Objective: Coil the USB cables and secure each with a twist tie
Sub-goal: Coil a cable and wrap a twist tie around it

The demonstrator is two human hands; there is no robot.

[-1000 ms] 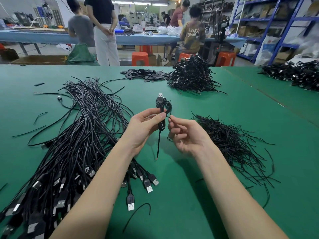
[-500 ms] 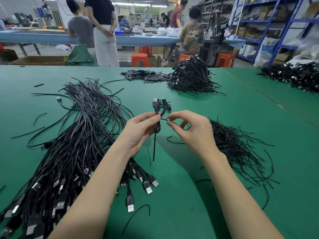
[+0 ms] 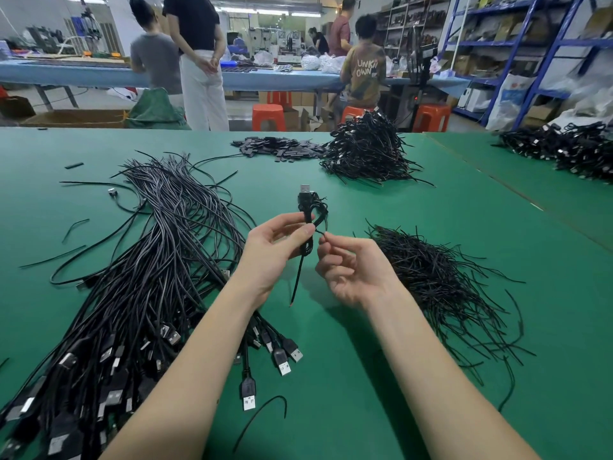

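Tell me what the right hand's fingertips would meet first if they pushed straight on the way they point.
Likely the coiled cable held by the left hand; the right hand pinches a twist tie right beside it.

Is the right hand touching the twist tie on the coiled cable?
Touching. In the head view the right hand pinches the twist tie end beside the coiled USB cable, which the left hand holds.
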